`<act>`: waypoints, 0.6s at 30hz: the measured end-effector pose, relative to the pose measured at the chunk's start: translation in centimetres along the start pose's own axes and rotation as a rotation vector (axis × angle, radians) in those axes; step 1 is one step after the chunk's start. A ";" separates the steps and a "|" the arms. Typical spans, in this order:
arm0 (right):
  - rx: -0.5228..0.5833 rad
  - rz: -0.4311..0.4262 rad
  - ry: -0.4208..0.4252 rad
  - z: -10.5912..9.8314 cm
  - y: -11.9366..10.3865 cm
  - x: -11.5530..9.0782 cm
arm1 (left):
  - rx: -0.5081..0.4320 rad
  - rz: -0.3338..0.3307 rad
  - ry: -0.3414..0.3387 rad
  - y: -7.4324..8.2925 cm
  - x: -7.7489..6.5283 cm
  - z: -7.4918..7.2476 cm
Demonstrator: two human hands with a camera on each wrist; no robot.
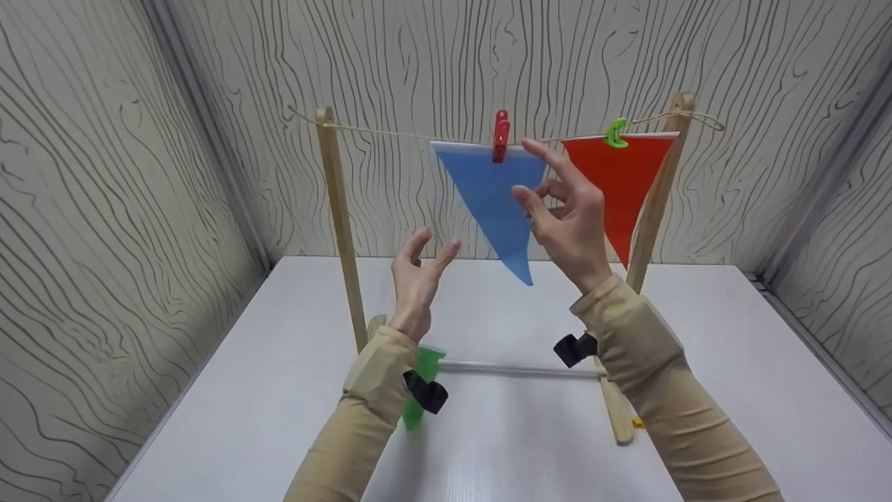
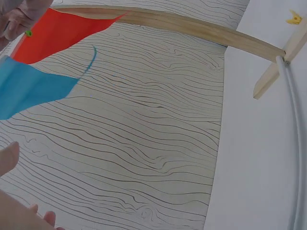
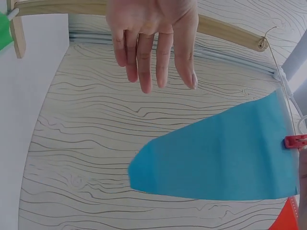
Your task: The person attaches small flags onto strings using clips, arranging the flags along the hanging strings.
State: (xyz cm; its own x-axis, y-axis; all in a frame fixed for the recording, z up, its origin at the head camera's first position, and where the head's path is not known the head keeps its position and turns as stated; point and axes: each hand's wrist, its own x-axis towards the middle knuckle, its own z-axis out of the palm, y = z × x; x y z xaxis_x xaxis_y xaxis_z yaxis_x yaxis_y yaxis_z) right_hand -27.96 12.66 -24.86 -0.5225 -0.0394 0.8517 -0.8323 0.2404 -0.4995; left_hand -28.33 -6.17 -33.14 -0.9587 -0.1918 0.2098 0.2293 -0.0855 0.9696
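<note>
A blue triangular pennant hangs from a string, clipped at its top by a red clothespin. My right hand is in front of the pennant's right side, index fingertip right at the top corner, thumb apart from it and the other fingers bent. Lower and to the left, my left hand is raised with thumb and fingers spread, holding nothing; its fingers hang straight in the right wrist view. Beside the blue pennant, a red pennant hangs from a green clip.
Wooden posts, left and right, carry the string. A grey rod joins them low down. Near the left post's base is a green pennant, partly behind my left sleeve. A yellow clip lies on the white table. Wood-patterned walls surround it.
</note>
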 end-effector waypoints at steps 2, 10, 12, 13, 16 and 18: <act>0.006 0.007 -0.002 -0.1 0.3 -0.9 | 0.018 -0.027 0.021 -0.7 -0.2 -0.4; 0.073 0.033 -0.001 -0.7 1.7 -4.1 | 0.063 -0.079 0.074 -3.6 -1.0 -1.5; 0.088 0.036 -0.003 -0.9 2.0 -4.9 | 0.071 -0.089 0.086 -4.3 -1.2 -1.9; 0.095 0.037 -0.003 -1.1 2.2 -5.4 | 0.073 -0.094 0.091 -4.8 -1.3 -2.1; 0.123 0.035 -0.008 -1.5 2.9 -6.7 | 0.072 -0.121 0.108 -6.0 -1.7 -2.7; 0.138 0.037 -0.010 -2.0 3.5 -7.7 | 0.072 -0.140 0.115 -6.8 -1.9 -3.1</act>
State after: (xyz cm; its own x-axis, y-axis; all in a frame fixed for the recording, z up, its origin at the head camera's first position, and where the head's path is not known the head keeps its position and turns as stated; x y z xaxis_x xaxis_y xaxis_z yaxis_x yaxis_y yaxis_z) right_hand -26.45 15.69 -32.86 -0.5544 -0.0427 0.8312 -0.8297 0.1059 -0.5480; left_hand -27.51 -8.29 -40.53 -0.9538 -0.2941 0.0607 0.0787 -0.0497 0.9957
